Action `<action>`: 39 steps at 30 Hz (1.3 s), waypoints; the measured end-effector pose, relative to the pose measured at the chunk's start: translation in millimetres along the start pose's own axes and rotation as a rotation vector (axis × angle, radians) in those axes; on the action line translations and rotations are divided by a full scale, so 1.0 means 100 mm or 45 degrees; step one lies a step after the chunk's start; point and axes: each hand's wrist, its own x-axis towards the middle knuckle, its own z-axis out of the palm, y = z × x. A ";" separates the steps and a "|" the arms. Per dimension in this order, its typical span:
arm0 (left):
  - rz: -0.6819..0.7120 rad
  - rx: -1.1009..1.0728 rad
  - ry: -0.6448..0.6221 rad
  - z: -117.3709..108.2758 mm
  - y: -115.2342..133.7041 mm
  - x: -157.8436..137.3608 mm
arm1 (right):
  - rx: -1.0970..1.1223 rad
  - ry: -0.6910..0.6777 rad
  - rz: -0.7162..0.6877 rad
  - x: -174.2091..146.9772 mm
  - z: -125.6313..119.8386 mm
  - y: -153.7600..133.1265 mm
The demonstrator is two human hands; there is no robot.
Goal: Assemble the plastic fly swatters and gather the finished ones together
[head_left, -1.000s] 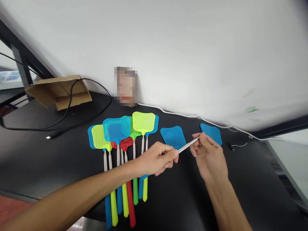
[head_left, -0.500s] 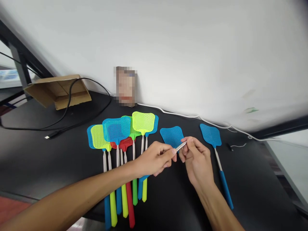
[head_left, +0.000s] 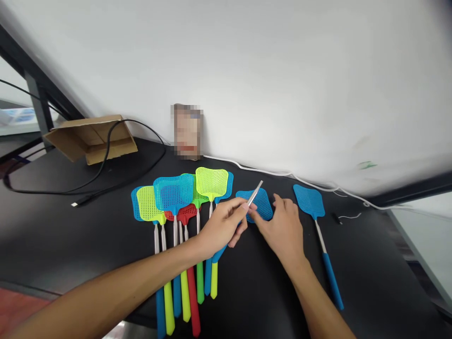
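My left hand (head_left: 226,223) is closed round a fly swatter handle whose bare silver rod (head_left: 254,192) points up and right. Part of its blue grip shows below the hand. A loose blue swatter head (head_left: 260,202) lies on the table behind the rod. Over this head's right side reaches my right hand (head_left: 284,226), thumb and fingers apart; whether it touches the head I cannot tell. To the left, several fly swatters lie side by side, including a yellow one (head_left: 212,181), a blue one (head_left: 173,193) and a red one (head_left: 192,292). One blue fly swatter (head_left: 310,200) lies alone at the right.
An open cardboard box (head_left: 95,136) and a black cable (head_left: 102,174) are at the back left of the black table (head_left: 370,273). A blurred-out packet (head_left: 188,132) leans against the white wall (head_left: 264,84). A white cable (head_left: 261,170) runs along the wall's foot.
My right hand has let go of the rod's tip and opened over the blue swatter head. The rod in my left hand has swung to a steeper upward tilt.
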 end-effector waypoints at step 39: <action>0.014 0.234 -0.253 0.06 -0.04 -0.11 | 1.753 -0.011 0.264 0.09 -0.53 0.02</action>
